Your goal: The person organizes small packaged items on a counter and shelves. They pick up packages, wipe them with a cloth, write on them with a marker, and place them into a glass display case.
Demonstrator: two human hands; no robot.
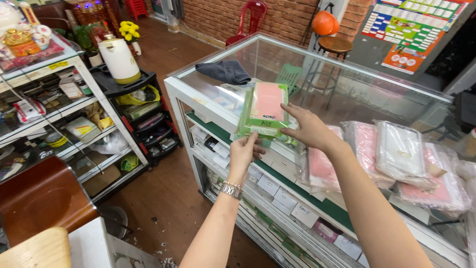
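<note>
— What's in the hands just now?

— A small stack of flat green-and-pink packets (264, 110), sleeved in clear plastic. It sits at the near edge of the glass-topped table (347, 94), partly over the rim, tilted up a little toward the person.

— And the grip?

— The left hand (243, 154) comes from below, fingers closed on the stack's lower edge, thumb on top as far as I can tell. The right hand (308, 130) lies against the stack's right side, fingers stretched flat along it rather than curled round; I'd call that steadying, not clamping.

— How would you handle it well from here?

— To my eye, the plastic sleeves look slippery, so I'd keep the left pinch firm and let the right palm square the edges, pressing them even before anything shifts. Keeping the stack low over the glass seems wise; if one packet slides, it lands on the table and not the floor.

— What lies around?

— Just right of the right hand, more bagged pink packets (322, 166) lie loose on the glass, and further right a heap of them with a clear case (399, 151) on top. Beyond the stack, away from the person, a dark folded cloth (224, 71). Under the left hand, the shelves inside the cabinet hold rows of small boxes (270, 184). Well off to the left, a cream kettle (119, 60) stands on a black trolley.
</note>
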